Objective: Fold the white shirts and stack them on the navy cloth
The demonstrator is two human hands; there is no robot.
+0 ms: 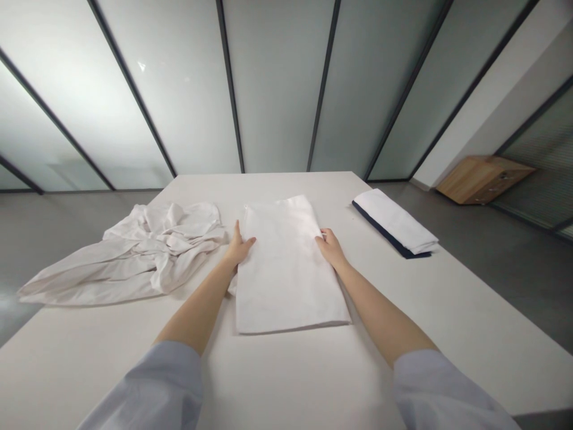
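A folded white cloth (286,269) lies as a flat rectangle on the white table in front of me, its long sides running away from me. At its left edge is my left hand (239,248), the thumb on top of the fabric and the index finger stretched forward; the other fingers are mostly hidden. My right hand (330,246) grips the right edge, thumb above and fingers curled at the side. A bit of white fabric sticks out by my left wrist. Left of my left hand sits a crumpled heap of white cloth (165,257).
On the table's right side, a folded white cloth (396,218) rests on a dark navy one (385,233). The white table (290,382) reaches toward a frosted glass partition (277,89). A wooden cabinet (481,179) stands on the floor at far right.
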